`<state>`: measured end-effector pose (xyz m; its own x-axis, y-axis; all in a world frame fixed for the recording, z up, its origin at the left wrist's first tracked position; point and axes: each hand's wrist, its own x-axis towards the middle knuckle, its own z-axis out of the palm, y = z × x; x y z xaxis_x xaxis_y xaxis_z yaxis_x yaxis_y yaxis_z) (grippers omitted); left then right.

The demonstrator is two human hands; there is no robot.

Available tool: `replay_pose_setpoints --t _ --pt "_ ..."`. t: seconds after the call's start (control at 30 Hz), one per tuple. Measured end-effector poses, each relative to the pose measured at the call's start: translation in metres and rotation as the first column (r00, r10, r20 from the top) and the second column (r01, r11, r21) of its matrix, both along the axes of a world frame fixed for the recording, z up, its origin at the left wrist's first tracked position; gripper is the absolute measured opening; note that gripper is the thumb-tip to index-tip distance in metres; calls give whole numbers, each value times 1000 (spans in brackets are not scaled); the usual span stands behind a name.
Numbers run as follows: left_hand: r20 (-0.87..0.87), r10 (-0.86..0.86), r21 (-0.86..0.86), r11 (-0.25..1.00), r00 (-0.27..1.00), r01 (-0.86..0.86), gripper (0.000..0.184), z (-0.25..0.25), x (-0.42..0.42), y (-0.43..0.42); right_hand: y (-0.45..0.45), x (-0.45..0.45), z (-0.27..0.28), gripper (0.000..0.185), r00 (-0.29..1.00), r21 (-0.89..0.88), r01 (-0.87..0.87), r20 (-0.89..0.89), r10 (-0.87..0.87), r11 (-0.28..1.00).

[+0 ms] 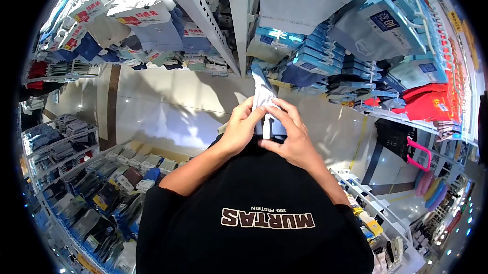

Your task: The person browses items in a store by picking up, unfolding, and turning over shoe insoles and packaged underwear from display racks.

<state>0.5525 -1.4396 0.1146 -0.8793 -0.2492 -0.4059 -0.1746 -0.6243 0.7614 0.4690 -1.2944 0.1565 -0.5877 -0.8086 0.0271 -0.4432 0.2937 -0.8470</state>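
Note:
In front of my chest I hold a light-blue and white folded garment pack [263, 91]; its exact kind cannot be made out. My left hand [240, 127] grips the pack's left side, thumb pressed on the front. My right hand [291, 134] has its fingers bent round the right side, with fingertips near the left thumb. Between the hands, a small white plastic hanger hook [267, 127] points down toward my shirt. The hands cover much of the pack's lower part.
Packaged garments in blue boxes [389, 24] hang on hooks at upper right, beside red packs [427, 103]. White-carded garments [142, 17] hang at upper left. A bin of packs [101, 197] stands at lower left. A black basket with a pink handle [419, 154] is at right.

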Motion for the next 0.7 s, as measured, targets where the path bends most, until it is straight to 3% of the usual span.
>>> replay_pose_setpoints --t 0.03,0.07,0.2,0.27,0.37,0.4,0.53,0.63,0.7 --pt "15 31 57 998 999 -32 29 1 -3 1 -2 -1 -8 57 998 -30 45 52 -44 999" --pt "67 -22 156 988 998 11 41 5 -3 -3 -2 -2 -22 57 990 -57 91 109 -84 994" --pt "-41 -115 50 992 993 117 62 5 -5 -5 -4 -5 -43 42 869 -117 248 465 -168 962" --pt "-78 -116 5 993 990 116 57 0 -5 -1 -3 -3 -53 35 770 -201 320 625 -130 926" --pt "-102 -115 -77 991 988 107 52 -13 -3 1 0 -6 -53 34 615 -143 379 777 -133 914" --pt "-96 -112 -115 988 989 101 51 -14 -3 1 -2 -7 -57 33 699 -166 384 695 -168 908" --pt "-129 -86 -181 982 988 62 42 -19 -5 1 -7 -20 -57 34 741 -264 454 642 -196 851" --pt "-90 -113 207 970 990 129 38 -10 -1 -10 -9 -27 -49 34 659 -218 479 729 -185 850" --pt "-48 -101 111 988 994 106 38 -7 -3 -11 -10 -25 -43 38 633 -220 468 759 -151 856"
